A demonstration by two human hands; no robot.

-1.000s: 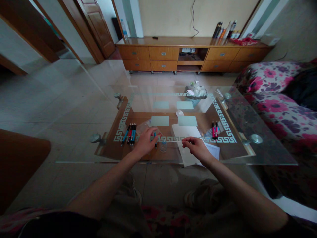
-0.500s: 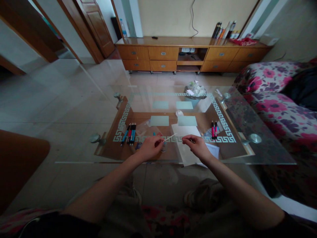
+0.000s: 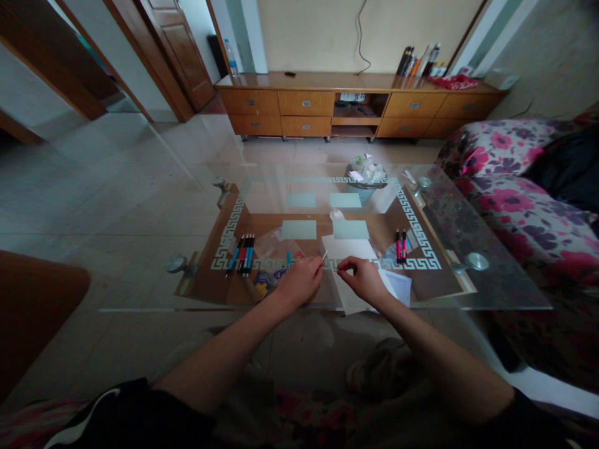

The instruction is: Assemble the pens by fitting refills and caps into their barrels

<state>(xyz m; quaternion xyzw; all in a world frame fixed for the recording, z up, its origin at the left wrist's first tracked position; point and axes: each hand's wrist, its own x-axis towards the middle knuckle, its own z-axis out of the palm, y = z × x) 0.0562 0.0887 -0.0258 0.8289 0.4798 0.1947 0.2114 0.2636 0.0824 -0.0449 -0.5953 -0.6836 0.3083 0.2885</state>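
My left hand (image 3: 303, 279) is closed above the near edge of the glass table (image 3: 154, 296). A thin white stick (image 3: 324, 255), much like a pen refill, pokes up from its fingertips. To its right, my right hand (image 3: 361, 279) makes a pinch with thumb and forefinger; anything between those fingertips is too small to name. The two hands are close but apart. Left of them lies a row of blue, red and black pens (image 3: 244, 254). Red-and-black pens (image 3: 401, 247) lie on the right.
Beneath the glass, a lower shelf holds white paper (image 3: 344, 288), a blue-and-yellow packet (image 3: 266, 282) and plastic wrapping. A full waste basket (image 3: 366, 178) stands beyond the table. Farther back is a wooden cabinet (image 3: 304, 103); a flowered sofa (image 3: 519, 187) is at right.
My left hand has moved right and turned, so the stick points upward and shows less of its length. My right hand has shifted slightly left, and the view has shifted slightly.
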